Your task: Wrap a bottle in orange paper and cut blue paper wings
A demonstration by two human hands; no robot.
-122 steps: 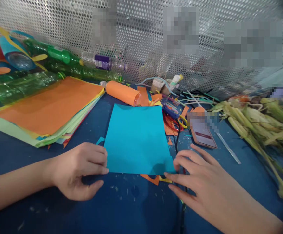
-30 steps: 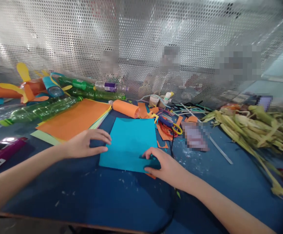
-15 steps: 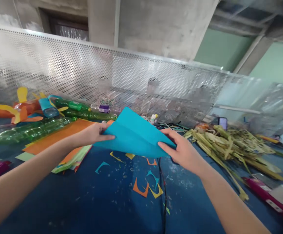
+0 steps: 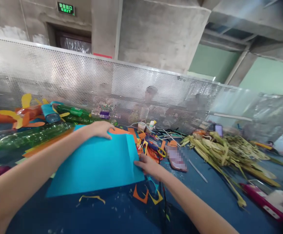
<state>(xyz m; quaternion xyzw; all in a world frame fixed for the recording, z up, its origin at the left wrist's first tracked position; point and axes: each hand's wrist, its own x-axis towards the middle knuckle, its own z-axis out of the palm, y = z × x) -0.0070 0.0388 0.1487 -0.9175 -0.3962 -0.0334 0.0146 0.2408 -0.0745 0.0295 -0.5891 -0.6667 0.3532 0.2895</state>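
A large blue paper (image 4: 95, 162) lies low over the dark blue table (image 4: 83, 217), with a crease near its right side. My left hand (image 4: 99, 130) is at the paper's upper edge, its fingers partly bent; whether it grips the edge is unclear. The paper's right edge is pinched in my right hand (image 4: 148, 165). Below the paper are a thin yellow scrap (image 4: 92, 197) and, to the right, orange (image 4: 141, 195) and yellow cut scraps (image 4: 157, 198).
Green plastic bottles (image 4: 31, 138) and a paper-decorated bottle (image 4: 50, 112) are at the left. A phone (image 4: 176, 159) lies right of the scissors (image 4: 162, 152). Dry husks (image 4: 219, 152) and a magenta glue gun (image 4: 263, 198) are further right. Behind stands a perforated metal screen (image 4: 83, 78).
The blue paper has come down and left and lies flatter, showing more of its face. My right hand has moved left and down. The phone and scissors have come into view.
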